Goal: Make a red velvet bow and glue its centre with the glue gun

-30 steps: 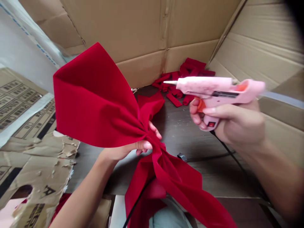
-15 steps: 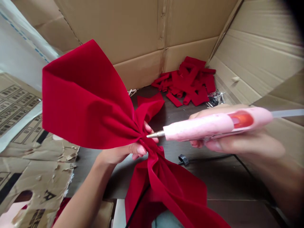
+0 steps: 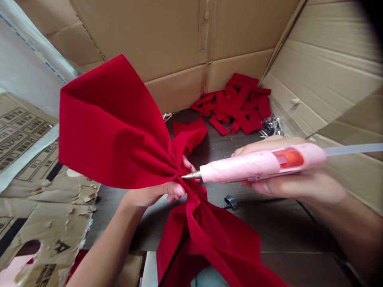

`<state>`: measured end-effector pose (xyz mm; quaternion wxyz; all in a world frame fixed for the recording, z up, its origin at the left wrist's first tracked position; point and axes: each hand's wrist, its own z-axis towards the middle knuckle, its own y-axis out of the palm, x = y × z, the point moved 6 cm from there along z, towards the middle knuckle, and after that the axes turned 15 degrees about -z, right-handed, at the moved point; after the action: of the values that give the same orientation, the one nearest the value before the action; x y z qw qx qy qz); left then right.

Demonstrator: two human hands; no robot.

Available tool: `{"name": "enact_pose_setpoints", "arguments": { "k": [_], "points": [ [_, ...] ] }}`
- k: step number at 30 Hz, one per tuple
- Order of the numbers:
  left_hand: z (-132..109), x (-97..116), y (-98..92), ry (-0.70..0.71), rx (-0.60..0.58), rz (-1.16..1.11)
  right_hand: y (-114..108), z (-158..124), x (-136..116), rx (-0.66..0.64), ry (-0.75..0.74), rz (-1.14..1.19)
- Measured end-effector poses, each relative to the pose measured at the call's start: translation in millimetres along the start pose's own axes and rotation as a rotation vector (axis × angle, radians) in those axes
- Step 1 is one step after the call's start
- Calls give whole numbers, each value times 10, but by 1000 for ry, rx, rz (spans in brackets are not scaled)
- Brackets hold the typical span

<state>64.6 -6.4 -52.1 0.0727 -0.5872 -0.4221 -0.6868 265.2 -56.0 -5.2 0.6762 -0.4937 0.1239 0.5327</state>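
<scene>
My left hand (image 3: pixel 157 192) pinches the gathered middle of a large red velvet bow (image 3: pixel 110 127), with its fingers curled around the folds. The bow's long tails (image 3: pixel 209 243) hang down toward me. My right hand (image 3: pixel 287 184) grips a pink hot glue gun (image 3: pixel 254 164) turned on its side, with a translucent glue stick (image 3: pixel 353 149) out of its back. The gun's metal nozzle (image 3: pixel 188 175) reaches the bow's gathered centre, right by my left fingers. I cannot tell whether the tip touches the fabric.
A heap of cut red fabric strips (image 3: pixel 236 105) and a small pile of metal bits (image 3: pixel 272 125) lie on a dark wooden surface (image 3: pixel 227 153), against cardboard box walls (image 3: pixel 173 44). A black cable clip (image 3: pixel 230 202) sits below the gun. Torn cardboard (image 3: pixel 50 215) lies at the left.
The glue gun has turned onto its side and moved left, bringing its nozzle from beside the bow to the gathered centre. My left hand and the bow have barely moved.
</scene>
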Motion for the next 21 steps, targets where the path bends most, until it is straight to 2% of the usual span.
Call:
{"name": "enact_pose_setpoints", "arguments": {
  "k": [10, 16, 21],
  "points": [
    [13, 11, 2, 7, -7, 18, 3, 8, 13, -23, 23, 29],
    [28, 40, 27, 35, -30, -17, 16, -1, 38, -87, 15, 22],
    [30, 62, 54, 48, -38, -4, -3, -16, 46, -75, 9, 1]
  ]
}}
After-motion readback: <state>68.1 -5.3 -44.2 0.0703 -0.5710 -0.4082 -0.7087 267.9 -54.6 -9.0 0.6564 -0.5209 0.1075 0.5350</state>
